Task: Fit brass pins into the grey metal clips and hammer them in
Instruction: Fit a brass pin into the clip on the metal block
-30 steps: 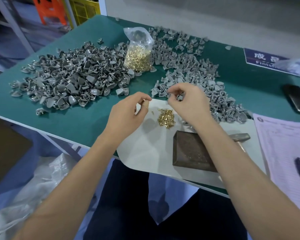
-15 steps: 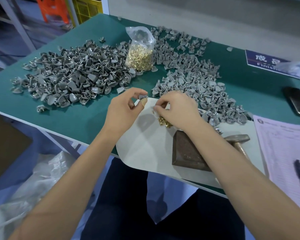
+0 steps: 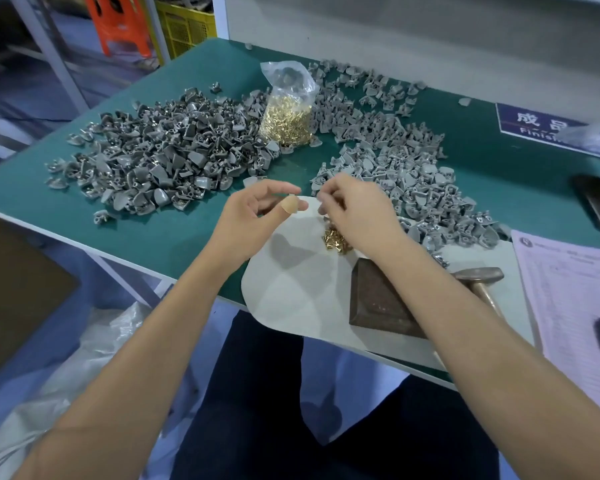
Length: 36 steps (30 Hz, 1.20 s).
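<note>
On my far left lies one heap of grey clips (image 3: 160, 157) on the green table (image 3: 174, 244). Beside it stands a clear bag of brass pins (image 3: 286, 121). My left hand (image 3: 253, 220) hovers above the white sheet (image 3: 291, 292), thumb and forefinger curled close together; I cannot tell whether anything sits between them. My right hand (image 3: 355, 213) is just beside it, fingertips pinched together above a small loose pile of pins (image 3: 336, 237); whatever they hold is too small to make out. Further right sit a second heap of clips (image 3: 413, 168), a dark metal block (image 3: 378, 299), a hammer (image 3: 482, 278) and a pink form (image 3: 575, 289).
</note>
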### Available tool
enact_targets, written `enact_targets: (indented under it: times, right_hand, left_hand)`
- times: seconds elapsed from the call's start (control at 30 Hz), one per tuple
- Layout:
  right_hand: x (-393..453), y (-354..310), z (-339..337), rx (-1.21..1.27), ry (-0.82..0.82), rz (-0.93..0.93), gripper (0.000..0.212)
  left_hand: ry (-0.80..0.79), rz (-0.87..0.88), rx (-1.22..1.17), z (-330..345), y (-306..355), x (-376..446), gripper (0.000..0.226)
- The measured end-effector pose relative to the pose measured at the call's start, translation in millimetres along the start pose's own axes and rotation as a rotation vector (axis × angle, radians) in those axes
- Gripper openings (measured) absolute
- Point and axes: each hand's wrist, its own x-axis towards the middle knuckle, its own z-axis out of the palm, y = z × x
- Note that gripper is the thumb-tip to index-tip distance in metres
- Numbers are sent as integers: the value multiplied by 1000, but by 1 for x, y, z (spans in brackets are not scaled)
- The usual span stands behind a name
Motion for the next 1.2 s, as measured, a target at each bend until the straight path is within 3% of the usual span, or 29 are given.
enact_targets:
  times: [0.13, 0.27, 0.4, 0.6, 0.73, 0.93, 1.2]
  right_hand:
    - [-15, -1, -35, 604, 154, 157, 5]
    - [-52, -3, -58, 896, 91, 141, 14]
    - [-93, 9, -83, 815, 95, 132, 13]
    - [-144, 39, -100, 445, 89, 134, 19]
    - [-159, 49, -96, 400, 77, 148, 18]
    - [-162, 45, -96, 325, 84, 95, 40]
    - [-134, 23, -113, 49, -113, 81, 34]
  left_hand:
    - [-77, -2, -122, 5, 19, -13, 16]
    - [-126, 63, -79, 27, 42, -29, 11]
    - [-133, 175, 105, 62, 50, -44, 4]
    - [-243, 176, 304, 104, 42, -59, 7]
    - [-237, 277, 525, 113, 42, -59, 8]
    - [-234, 318, 588, 115, 42, -61, 10]
    - [-212, 375, 605, 116, 44, -62, 13]
